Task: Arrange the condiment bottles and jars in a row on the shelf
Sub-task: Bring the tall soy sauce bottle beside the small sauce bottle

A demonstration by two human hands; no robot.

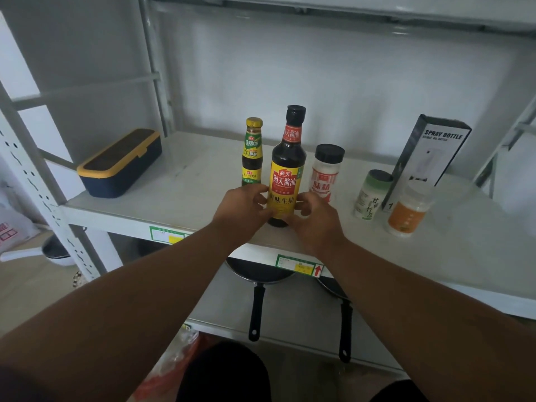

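Note:
A tall dark soy sauce bottle [287,166] with a yellow and red label stands upright near the front of the white shelf [179,181]. My left hand [245,208] grips its lower left side and my right hand [314,219] grips its lower right side. Just behind on the left stands a smaller sauce bottle [252,152] with a yellow cap. A black-lidded seasoning jar [326,171] stands behind on the right. Further right are a green-labelled white jar [369,195] and an orange-labelled jar [409,211].
A navy box with a yellow rim [120,163] lies at the shelf's left end. A tall spray bottle carton [429,158] leans at the right. Two frying pans [258,282] sit on the shelf below, handles pointing toward me. Shelf uprights stand at the left [32,169].

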